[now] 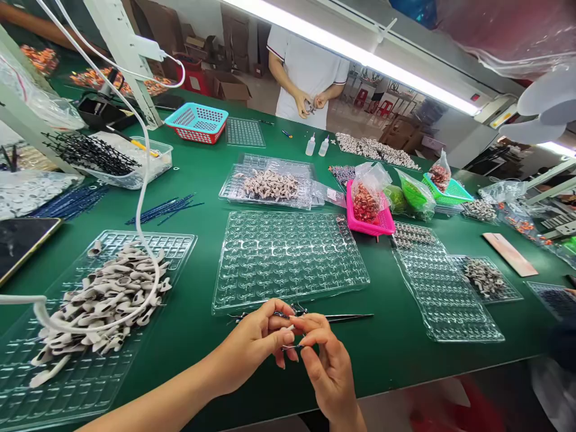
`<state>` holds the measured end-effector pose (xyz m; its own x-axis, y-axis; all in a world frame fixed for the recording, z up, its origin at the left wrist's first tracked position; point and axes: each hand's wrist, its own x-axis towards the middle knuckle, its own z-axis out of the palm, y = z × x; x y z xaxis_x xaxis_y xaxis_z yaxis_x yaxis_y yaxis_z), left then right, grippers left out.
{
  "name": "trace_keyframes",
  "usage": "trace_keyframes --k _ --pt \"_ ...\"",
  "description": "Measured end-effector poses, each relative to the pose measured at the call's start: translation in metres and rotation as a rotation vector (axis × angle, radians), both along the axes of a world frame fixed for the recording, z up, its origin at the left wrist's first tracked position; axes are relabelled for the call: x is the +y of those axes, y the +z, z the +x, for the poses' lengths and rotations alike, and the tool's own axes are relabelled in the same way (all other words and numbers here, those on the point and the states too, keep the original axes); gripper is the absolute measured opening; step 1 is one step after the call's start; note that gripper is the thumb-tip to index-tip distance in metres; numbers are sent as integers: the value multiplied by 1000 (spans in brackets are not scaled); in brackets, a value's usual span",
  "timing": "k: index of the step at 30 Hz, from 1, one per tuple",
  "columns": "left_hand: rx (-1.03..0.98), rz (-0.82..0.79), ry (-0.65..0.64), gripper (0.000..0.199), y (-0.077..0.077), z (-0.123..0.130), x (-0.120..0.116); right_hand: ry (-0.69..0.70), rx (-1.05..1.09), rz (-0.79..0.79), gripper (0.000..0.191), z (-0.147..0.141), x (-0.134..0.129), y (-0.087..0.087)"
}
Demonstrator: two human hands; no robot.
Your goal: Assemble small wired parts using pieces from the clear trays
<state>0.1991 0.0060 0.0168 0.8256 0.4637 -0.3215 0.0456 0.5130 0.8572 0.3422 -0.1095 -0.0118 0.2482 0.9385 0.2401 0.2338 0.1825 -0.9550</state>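
My left hand [252,345] and my right hand [330,366] meet near the table's front edge, fingers closed in pinches. Between their fingertips is a thin dark wire-like piece [292,347]. A small pale bit also shows at the left fingertips, too small to name. Just beyond the fingers lie slim metal tweezers [348,317], pointing right, beside dark thin strands partly hidden by my left hand. Past them rests a clear moulded tray [288,258] with rows of small pockets. Left of my hands, a heap of pale grey hollow parts [112,291] covers another clear tray [180,243].
A white cable [146,156] loops over the left heap. Behind the middle tray stand stacked trays with beige parts [270,185] and a pink basket [369,223]. More trays [450,306] lie right. Across the table stands a person [310,72], small parts in hand.
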Motion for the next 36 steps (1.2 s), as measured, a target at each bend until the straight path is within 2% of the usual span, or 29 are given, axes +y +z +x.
trace_keyframes --k 5,15,20,24,30,36 --pt "64 22 103 32 -1 1 3 -2 -46 -12 9 1 0 -1" --pt "183 95 112 39 -6 2 3 -50 -131 -12 10 0 0 -3" --pt "178 17 112 42 -4 3 7 -14 -287 115 19 0 5 -2" --pt "160 -47 104 41 -2 3 9 1 -359 97 21 -1 5 -1" --pt "114 -170 91 37 -9 -1 10 1 -438 130 26 -2 6 -4" --pt "78 -270 62 34 3 -5 16 -12 -459 100 25 -1 6 -5"
